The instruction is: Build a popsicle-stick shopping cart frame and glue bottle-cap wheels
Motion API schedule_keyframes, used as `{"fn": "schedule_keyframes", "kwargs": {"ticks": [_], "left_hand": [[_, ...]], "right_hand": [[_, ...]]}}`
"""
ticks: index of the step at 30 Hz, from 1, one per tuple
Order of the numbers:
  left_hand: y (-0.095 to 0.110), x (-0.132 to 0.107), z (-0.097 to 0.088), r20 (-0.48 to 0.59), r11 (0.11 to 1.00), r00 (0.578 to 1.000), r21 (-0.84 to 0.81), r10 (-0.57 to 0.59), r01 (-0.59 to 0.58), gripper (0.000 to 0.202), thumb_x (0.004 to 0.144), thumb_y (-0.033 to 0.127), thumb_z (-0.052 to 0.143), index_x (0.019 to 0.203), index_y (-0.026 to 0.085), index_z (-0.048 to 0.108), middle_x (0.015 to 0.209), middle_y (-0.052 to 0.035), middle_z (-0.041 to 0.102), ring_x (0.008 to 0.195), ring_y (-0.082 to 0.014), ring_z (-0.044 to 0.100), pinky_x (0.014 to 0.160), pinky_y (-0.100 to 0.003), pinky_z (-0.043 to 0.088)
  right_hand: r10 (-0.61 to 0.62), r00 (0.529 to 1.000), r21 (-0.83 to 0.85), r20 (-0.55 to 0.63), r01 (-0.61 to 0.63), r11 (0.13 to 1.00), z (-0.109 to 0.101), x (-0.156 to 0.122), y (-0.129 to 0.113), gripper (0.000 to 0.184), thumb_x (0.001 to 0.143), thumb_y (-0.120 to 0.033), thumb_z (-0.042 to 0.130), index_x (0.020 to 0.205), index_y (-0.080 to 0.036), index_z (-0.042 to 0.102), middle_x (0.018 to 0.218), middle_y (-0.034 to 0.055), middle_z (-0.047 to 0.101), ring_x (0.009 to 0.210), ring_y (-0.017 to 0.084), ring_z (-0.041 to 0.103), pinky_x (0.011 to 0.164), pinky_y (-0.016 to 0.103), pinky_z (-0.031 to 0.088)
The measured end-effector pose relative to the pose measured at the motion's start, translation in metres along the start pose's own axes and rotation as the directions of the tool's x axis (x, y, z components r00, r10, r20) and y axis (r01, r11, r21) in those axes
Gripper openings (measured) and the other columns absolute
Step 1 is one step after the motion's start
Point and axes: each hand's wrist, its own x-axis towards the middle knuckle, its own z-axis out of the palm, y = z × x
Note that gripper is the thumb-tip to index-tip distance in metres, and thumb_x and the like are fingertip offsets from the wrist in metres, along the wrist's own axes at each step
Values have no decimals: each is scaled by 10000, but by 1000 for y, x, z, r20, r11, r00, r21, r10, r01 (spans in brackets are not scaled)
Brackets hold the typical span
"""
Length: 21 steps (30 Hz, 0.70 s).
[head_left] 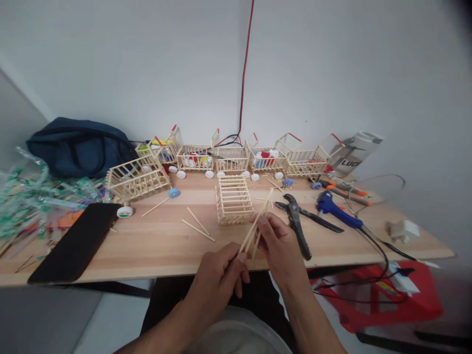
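Note:
Near the table's front edge, my left hand [224, 270] is closed on the lower ends of a few thin wooden sticks [253, 231]. My right hand [275, 241] pinches the same sticks higher up, thumb on top. Their tips point up and away from me. Just beyond my hands lies a small slatted stick frame [234, 199], like a cart basket without wheels. Loose sticks [199, 228] rest on the wood to the left of my hands. Pliers [297, 223] with dark handles lie close to the right of my right hand.
Several stick-built toy carts [195, 158] line the wall. A blue glue gun [337, 211] and orange-handled pliers [348, 189] lie right. At left are a black phone [77, 243], plastic wrappers [40, 196] and a dark blue bag [81, 147]. A red stool [383, 300] stands below.

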Motion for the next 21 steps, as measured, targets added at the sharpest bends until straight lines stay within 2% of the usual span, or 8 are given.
{"fn": "schedule_keyframes", "kwargs": {"ticks": [4, 8, 10, 12, 14, 16, 19, 21], "left_hand": [[0, -5, -29, -175, 990, 983, 139, 48, -23, 378, 973, 424, 365, 889, 168, 630, 598, 12, 575, 513, -112, 515, 533, -217, 388], [-8, -5, -87, -428, 920, 900, 380, 79, 100, 398, 951, 457, 361, 1073, 171, 610, 567, 30, 529, 528, -148, 517, 534, -238, 374], [-14, -1, -113, -433, 799, 897, 568, 88, 196, 383, 942, 421, 347, 1077, 174, 607, 711, -29, 641, 679, -193, 611, 625, -268, 418], [-18, 5, -131, -426, 594, 904, 737, 35, 324, 378, 947, 388, 302, 968, 170, 609, 804, -89, 686, 769, -243, 649, 658, -301, 423], [-21, 10, -140, -459, 358, 887, 822, -45, 444, 405, 960, 392, 261, 968, 169, 599, 836, -131, 707, 795, -288, 670, 641, -319, 417], [-23, 15, -143, -487, 197, 870, 848, -81, 492, 431, 973, 399, 229, 1010, 166, 590, 838, -151, 718, 797, -310, 684, 622, -323, 410], [-25, 15, -143, -487, 122, 871, 863, -55, 490, 434, 981, 388, 219, 1006, 163, 589, 823, -151, 718, 782, -305, 689, 608, -315, 396], [-25, 10, -143, -495, 153, 869, 858, -14, 491, 407, 977, 377, 247, 969, 169, 596, 786, -131, 706, 750, -286, 678, 600, -303, 378]], "right_hand": [[-82, 994, -46, -76, 79, 996, -6, 2, -6, 330, 802, -515, 689, 727, -200, 628, 578, -61, 448, 486, 74, 373, 448, 205, 289], [-132, 983, -39, -128, 128, 991, -12, 3, -14, 318, 803, -506, 691, 728, -203, 628, 629, -42, 494, 518, 80, 398, 456, 199, 310], [-115, 988, -35, -105, 112, 993, -13, 3, -16, 314, 808, -500, 689, 722, -206, 624, 618, -41, 485, 514, 81, 385, 450, 199, 304], [-84, 994, -31, -72, 82, 996, -13, 3, -14, 311, 811, -500, 687, 724, -208, 628, 586, -45, 459, 500, 80, 367, 442, 199, 292], [-61, 996, -25, -60, 60, 998, -11, 2, -12, 311, 805, -503, 693, 725, -208, 634, 565, -49, 442, 490, 79, 354, 432, 197, 279], [-52, 996, -17, -67, 51, 999, -10, 3, -11, 320, 791, -512, 701, 715, -208, 637, 558, -48, 441, 484, 80, 353, 425, 198, 279], [-58, 994, 0, -94, 59, 998, -9, 3, -11, 325, 767, -524, 715, 717, -210, 648, 579, -42, 474, 490, 85, 381, 435, 203, 322], [-70, 991, 1, -117, 71, 998, -10, 4, -12, 320, 760, -521, 722, 726, -210, 653, 602, -37, 498, 501, 87, 403, 449, 204, 346]]}}
